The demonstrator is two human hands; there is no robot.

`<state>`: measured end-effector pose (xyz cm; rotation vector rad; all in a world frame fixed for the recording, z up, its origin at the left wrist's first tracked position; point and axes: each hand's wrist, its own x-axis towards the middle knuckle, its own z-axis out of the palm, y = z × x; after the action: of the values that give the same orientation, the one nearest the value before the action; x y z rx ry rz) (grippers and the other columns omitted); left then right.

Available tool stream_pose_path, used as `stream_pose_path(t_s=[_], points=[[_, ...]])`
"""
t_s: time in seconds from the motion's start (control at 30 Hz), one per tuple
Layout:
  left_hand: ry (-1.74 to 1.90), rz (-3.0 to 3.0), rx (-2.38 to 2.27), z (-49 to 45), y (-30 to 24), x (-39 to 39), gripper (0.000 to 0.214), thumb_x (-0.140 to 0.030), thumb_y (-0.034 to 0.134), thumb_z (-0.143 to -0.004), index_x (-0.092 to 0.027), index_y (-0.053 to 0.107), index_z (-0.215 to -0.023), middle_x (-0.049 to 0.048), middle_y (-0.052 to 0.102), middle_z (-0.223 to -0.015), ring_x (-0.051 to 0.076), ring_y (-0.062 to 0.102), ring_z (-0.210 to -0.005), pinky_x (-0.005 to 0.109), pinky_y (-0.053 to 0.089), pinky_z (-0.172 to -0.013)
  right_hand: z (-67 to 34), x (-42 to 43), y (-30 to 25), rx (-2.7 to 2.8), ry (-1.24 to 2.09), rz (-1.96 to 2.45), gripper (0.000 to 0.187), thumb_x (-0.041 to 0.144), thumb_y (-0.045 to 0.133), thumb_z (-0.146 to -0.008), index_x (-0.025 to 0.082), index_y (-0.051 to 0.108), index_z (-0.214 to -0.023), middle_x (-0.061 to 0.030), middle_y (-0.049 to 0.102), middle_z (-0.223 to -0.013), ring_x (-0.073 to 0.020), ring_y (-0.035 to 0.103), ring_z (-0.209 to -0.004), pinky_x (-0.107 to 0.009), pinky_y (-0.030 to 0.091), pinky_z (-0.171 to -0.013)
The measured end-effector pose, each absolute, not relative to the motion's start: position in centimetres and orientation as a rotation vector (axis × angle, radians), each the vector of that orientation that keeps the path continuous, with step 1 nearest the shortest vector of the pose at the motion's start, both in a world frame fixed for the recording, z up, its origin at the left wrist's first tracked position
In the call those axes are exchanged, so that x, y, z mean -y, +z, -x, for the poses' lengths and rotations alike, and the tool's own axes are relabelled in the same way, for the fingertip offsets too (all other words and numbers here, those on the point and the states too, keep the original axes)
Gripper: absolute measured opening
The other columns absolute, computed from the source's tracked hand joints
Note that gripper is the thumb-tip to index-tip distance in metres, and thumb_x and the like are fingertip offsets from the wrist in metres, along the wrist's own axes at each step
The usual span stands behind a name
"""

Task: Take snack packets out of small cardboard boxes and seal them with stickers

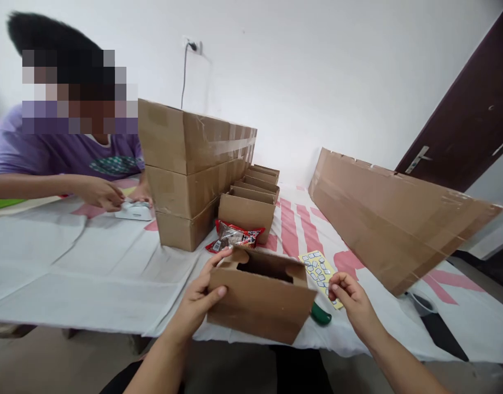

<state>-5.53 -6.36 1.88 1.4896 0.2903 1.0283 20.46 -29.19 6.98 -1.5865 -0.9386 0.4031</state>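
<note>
A small brown cardboard box (257, 306) with a slot-like opening on top is tilted at the table's front edge. My left hand (198, 298) grips its left side, thumb on the near face and fingers behind. My right hand (350, 298) is closed in a pinch at the edge of a yellow sheet of stickers (317, 268); whether a sticker is between the fingertips I cannot make out. Partly hidden behind the box's right corner lies a dark green object (320, 314). Just beyond the box is a red-and-clear snack packet (237, 236).
Several open cardboard boxes (247, 210) stand in a row behind the packet, beside a stacked wall of taped boxes (202, 142). A large cardboard panel (391, 213) rises at right, near a tape roll (421, 302). Across the table a person's hands (106, 194) touch a white object (133, 210).
</note>
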Motion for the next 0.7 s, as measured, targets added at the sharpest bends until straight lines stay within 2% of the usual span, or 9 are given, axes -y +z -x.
stream_pose_path(t_s=[0.1, 0.17, 0.27, 0.37, 0.47, 0.57, 0.7], points=[[1.089, -1.031, -0.410, 5.9, 1.5, 5.0, 0.046, -0.046, 0.078, -0.064, -0.024, 0.070, -0.104, 0.0068, 0.061, -0.130, 0.033, 0.049, -0.126, 0.041, 0.046, -0.101, -20.3, 29.8, 6.7, 0.930, 0.448, 1.571, 0.025, 0.045, 0.060, -0.083, 0.021, 0.054, -0.083, 0.0021, 0.053, -0.070, -0.0140, 0.053, -0.063, -0.030, 0.044, -0.063], [1.142, -0.801, -0.444, 6.3, 1.3, 4.1, 0.055, -0.045, 0.083, -0.057, -0.026, 0.068, -0.107, 0.0041, 0.068, -0.119, 0.029, 0.056, -0.118, 0.035, 0.053, -0.091, -20.2, 29.9, 6.7, 0.939, 0.460, 1.546, 0.025, 0.046, 0.058, -0.083, 0.022, 0.054, -0.085, 0.0025, 0.052, -0.070, -0.0137, 0.052, -0.062, -0.030, 0.044, -0.062], [1.151, -0.691, -0.380, 6.7, 1.2, 3.3, 0.056, -0.043, 0.083, -0.060, -0.026, 0.066, -0.110, 0.0030, 0.070, -0.116, 0.025, 0.060, -0.114, 0.029, 0.055, -0.085, -20.1, 30.0, 6.8, 0.980, 0.438, 1.547, 0.027, 0.047, 0.055, -0.085, 0.022, 0.057, -0.097, 0.0038, 0.049, -0.067, -0.0134, 0.050, -0.058, -0.029, 0.043, -0.058], [1.160, -0.670, -0.359, 6.7, 1.1, 3.4, 0.053, -0.037, 0.084, -0.058, -0.024, 0.067, -0.107, 0.0010, 0.075, -0.104, 0.019, 0.068, -0.095, 0.024, 0.057, -0.076, -20.0, 29.9, 7.3, 1.051, 0.384, 1.636, 0.027, 0.045, 0.051, -0.087, 0.021, 0.061, -0.095, 0.0034, 0.048, -0.064, -0.0144, 0.049, -0.060, -0.029, 0.042, -0.059], [1.154, -0.676, -0.390, 6.4, 0.7, 3.6, 0.053, -0.033, 0.086, -0.055, -0.024, 0.068, -0.104, -0.0009, 0.077, -0.093, 0.016, 0.070, -0.079, 0.022, 0.058, -0.070, -19.4, 29.1, 8.4, 1.139, 0.375, 1.641, 0.025, 0.043, 0.053, -0.086, 0.021, 0.061, -0.096, 0.0010, 0.054, -0.070, -0.0154, 0.052, -0.068, -0.030, 0.044, -0.065], [1.129, -0.708, -0.397, 6.1, 0.4, 3.6, 0.055, -0.034, 0.086, -0.056, -0.023, 0.068, -0.107, 0.0009, 0.077, -0.094, 0.017, 0.070, -0.080, 0.023, 0.057, -0.070, -18.3, 27.5, 9.4, 1.182, 0.484, 1.573, 0.028, 0.042, 0.062, -0.081, 0.021, 0.061, -0.099, 0.0003, 0.057, -0.077, -0.0149, 0.054, -0.072, -0.029, 0.045, -0.068], [1.174, -0.731, -0.413, 5.9, 0.5, 3.8, 0.057, -0.036, 0.086, -0.055, -0.023, 0.068, -0.108, 0.0010, 0.077, -0.093, 0.019, 0.069, -0.087, 0.023, 0.056, -0.072, -17.2, 25.6, 8.5, 1.086, 0.650, 1.514, 0.028, 0.044, 0.063, -0.078, 0.019, 0.061, -0.091, -0.0003, 0.060, -0.079, -0.0148, 0.057, -0.074, -0.029, 0.047, -0.071]])
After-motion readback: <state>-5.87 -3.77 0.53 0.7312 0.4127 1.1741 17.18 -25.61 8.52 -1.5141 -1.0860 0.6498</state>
